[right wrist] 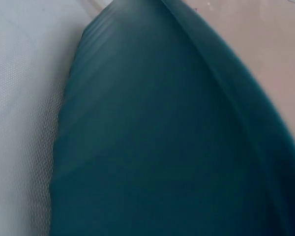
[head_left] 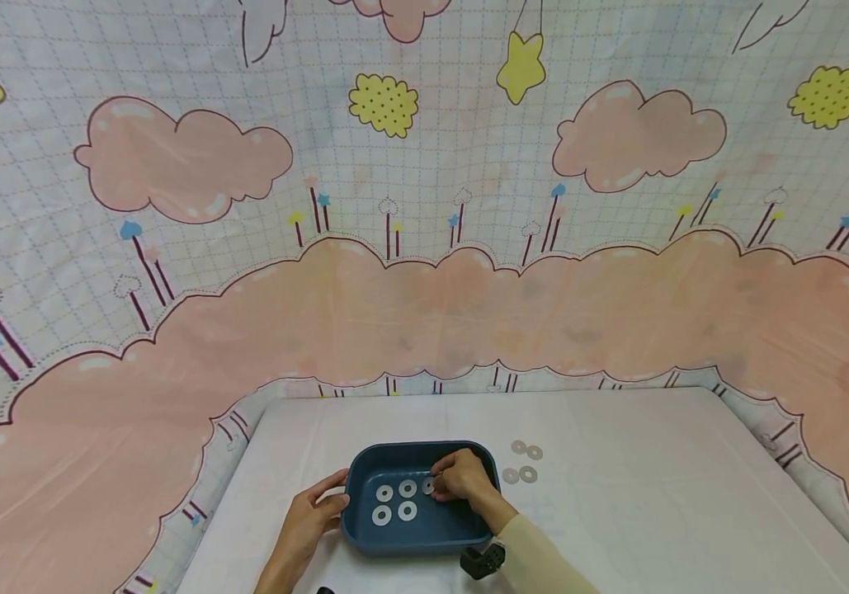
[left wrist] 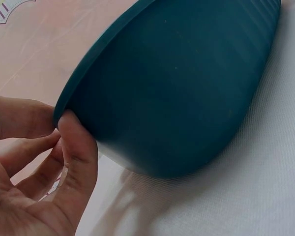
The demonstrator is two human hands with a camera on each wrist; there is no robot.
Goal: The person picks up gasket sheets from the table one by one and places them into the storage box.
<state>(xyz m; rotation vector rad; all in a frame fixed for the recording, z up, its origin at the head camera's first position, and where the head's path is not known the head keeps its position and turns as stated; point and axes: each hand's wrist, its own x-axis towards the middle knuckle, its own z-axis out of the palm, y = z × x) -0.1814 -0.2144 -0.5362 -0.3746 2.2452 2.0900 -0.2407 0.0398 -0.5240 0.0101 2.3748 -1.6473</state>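
A dark blue tray with raised sides stands on the white table. My left hand pinches its left rim between thumb and fingers; the left wrist view shows the thumb against the outer wall. Over the tray's right half, my right hand reaches inside, its fingertips around a pale flat washer near the tray floor. Several similar washers lie in two rows to the left of that one. In the right wrist view only the tray's outer wall shows, and the right hand is out of sight.
To the right of the tray, several more flat washers lie on the white tabletop in two pairs. A patterned cloth hangs behind the table. A black watch-like device sits by the right wrist, near the tray's front right corner.
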